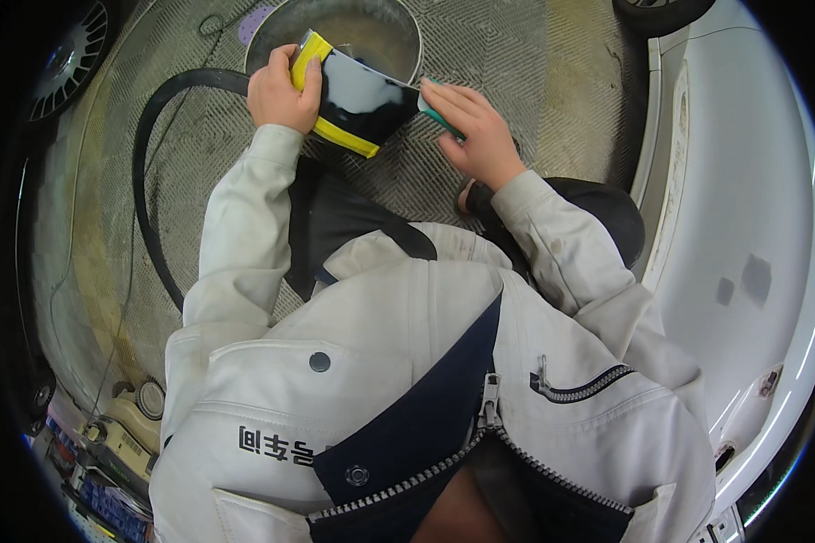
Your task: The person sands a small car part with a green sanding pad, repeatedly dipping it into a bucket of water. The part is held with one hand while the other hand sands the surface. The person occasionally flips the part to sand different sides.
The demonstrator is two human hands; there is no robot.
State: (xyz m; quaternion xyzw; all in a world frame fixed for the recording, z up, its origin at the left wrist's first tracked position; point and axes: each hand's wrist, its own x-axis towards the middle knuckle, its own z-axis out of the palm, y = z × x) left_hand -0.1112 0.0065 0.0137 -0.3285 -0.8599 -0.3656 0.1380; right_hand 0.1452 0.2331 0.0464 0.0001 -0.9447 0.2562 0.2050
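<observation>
My left hand [281, 95] grips the upper left end of a black curved part [362, 118] edged with yellow tape, with a pale grey patch on its face. My right hand [475, 131] is closed on a thin teal and white pad [441, 116] at the part's right end; whether the pad touches it I cannot tell. The part is held over the near rim of a round metal bucket [412, 32] with murky liquid in it.
A purple perforated disc [252, 20] lies beside the bucket. A black hose [145, 145] curves across the patterned floor at left. A silver car body [743, 235] lines the right side, a dark car wheel [59, 59] is at upper left, and beige equipment [127, 434] sits at lower left.
</observation>
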